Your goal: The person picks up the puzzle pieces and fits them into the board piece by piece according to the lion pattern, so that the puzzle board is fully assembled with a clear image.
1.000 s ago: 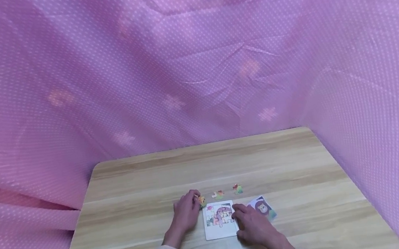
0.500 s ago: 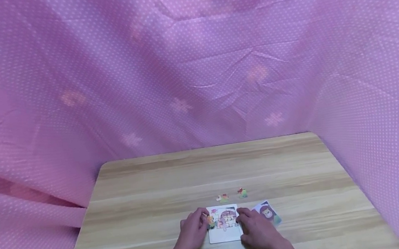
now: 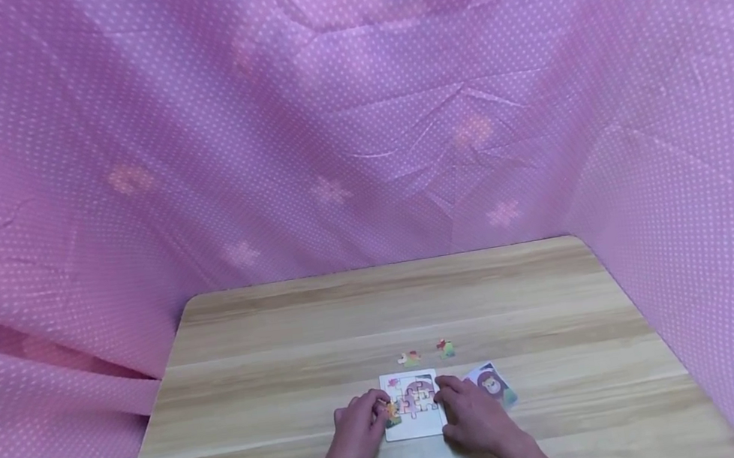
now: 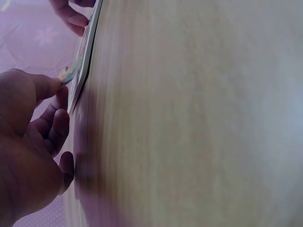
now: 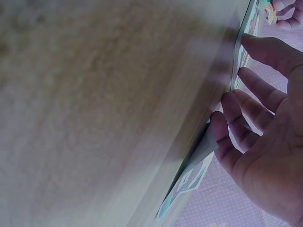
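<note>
A square jigsaw board (image 3: 417, 427) lies near the front of the table, its upper part covered by fitted pieces and its lower strip bare white. Between thumb and fingertip my left hand (image 3: 359, 430) pinches a yellow-and-green puzzle piece (image 3: 392, 413) over the board's left side; the left wrist view shows this piece (image 4: 70, 72) tilted, close to the surface. At the board's right edge rests my right hand (image 3: 473, 413). In the right wrist view its thumb and loosely bent fingers (image 5: 260, 87) touch the board's rim (image 5: 237, 54), not wrapped around it.
Two loose puzzle pieces, one pale and orange (image 3: 410, 358) and one red and green (image 3: 445, 348), lie behind the board. A lion picture card (image 3: 491, 383) sits right of it, partly behind my right hand. Pink dotted cloth (image 3: 358, 147) surrounds the wooden table (image 3: 270, 331).
My left hand has brought the yellow-and-green piece from beyond the board's upper left corner onto its left side, then slightly lower. The right hand stays at the right edge. The head view has shifted slightly.
</note>
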Tool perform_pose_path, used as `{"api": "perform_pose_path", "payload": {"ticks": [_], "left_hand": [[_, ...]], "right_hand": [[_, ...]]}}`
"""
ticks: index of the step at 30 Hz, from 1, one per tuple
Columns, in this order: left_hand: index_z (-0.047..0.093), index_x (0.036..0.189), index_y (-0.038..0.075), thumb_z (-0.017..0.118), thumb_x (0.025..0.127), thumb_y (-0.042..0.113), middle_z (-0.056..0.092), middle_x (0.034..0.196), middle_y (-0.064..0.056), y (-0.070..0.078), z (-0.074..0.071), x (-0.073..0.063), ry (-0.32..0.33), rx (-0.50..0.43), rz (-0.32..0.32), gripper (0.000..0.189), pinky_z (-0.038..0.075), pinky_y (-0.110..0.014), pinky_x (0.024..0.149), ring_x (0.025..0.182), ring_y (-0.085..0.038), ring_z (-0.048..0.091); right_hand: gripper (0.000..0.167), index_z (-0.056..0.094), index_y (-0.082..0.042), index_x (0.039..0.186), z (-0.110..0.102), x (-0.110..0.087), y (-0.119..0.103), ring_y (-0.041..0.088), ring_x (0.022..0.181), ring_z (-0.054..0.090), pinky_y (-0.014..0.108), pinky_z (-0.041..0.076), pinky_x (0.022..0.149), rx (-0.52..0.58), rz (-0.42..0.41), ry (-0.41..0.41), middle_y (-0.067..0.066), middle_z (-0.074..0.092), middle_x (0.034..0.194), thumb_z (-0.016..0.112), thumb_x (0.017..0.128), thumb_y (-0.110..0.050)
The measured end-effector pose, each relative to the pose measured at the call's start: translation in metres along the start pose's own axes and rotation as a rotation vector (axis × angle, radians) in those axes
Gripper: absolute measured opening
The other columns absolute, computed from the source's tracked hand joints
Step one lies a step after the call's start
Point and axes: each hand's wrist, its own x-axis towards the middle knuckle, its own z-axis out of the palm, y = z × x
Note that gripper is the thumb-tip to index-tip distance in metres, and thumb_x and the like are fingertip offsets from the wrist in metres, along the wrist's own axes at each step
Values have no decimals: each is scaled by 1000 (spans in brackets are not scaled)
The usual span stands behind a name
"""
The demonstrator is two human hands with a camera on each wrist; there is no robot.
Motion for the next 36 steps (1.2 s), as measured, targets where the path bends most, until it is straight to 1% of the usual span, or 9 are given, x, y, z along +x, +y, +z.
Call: {"api": "perform_pose_path", "payload": {"ticks": [8, 18, 22, 26, 28, 31, 36], "left_hand": [[61, 110, 28, 60, 92, 25, 57, 83, 23, -2, -1, 5, -11, 28, 33, 19, 28, -33, 79, 80, 0, 48], [61, 109, 29, 59, 92, 25, 56, 89, 19, -7, -6, 10, -12, 99, 91, 17, 28, -32, 78, 87, -3, 48], [61, 110, 28, 59, 93, 25, 54, 94, 16, -9, -9, 11, -21, 114, 105, 18, 27, -32, 78, 92, -5, 48], [61, 113, 28, 60, 92, 27, 55, 103, 13, -10, -8, 10, -33, 128, 101, 21, 30, -34, 82, 99, -9, 48], [61, 114, 29, 61, 91, 30, 55, 108, 12, -10, -7, 9, -25, 144, 102, 23, 32, -36, 85, 102, -10, 48], [62, 113, 29, 64, 88, 34, 55, 112, 11, -10, -6, 8, 8, 187, 119, 26, 34, -40, 89, 104, -11, 47], [64, 111, 29, 67, 84, 41, 54, 114, 10, -9, -5, 5, 51, 278, 153, 29, 35, -43, 89, 103, -11, 46]], "right_hand": [[48, 66, -14, 115, 2, 8, 2, 32, 121, 56, 49, 46, 101, -1, 15, -3, 9, 52, 141, 77, 70, -29], [48, 65, -15, 114, 3, 16, -3, 32, 122, 55, 48, 46, 102, 1, 24, 13, 10, 52, 141, 77, 70, -30], [48, 65, -15, 114, 2, 18, -5, 32, 122, 55, 48, 46, 102, 6, 34, 10, 10, 52, 142, 77, 71, -30], [49, 65, -14, 115, 2, 16, -6, 32, 123, 55, 48, 46, 102, 5, 34, 9, 10, 52, 142, 78, 71, -30], [49, 66, -14, 114, 2, 16, -6, 31, 123, 55, 48, 46, 102, 4, 34, 13, 10, 52, 141, 79, 70, -30], [49, 66, -14, 114, 3, 14, -7, 32, 122, 55, 48, 46, 102, 10, 30, 19, 10, 53, 141, 79, 70, -29], [48, 66, -15, 114, 2, 13, -6, 32, 123, 55, 49, 45, 102, 22, 41, 18, 8, 52, 141, 79, 70, -29]]}}
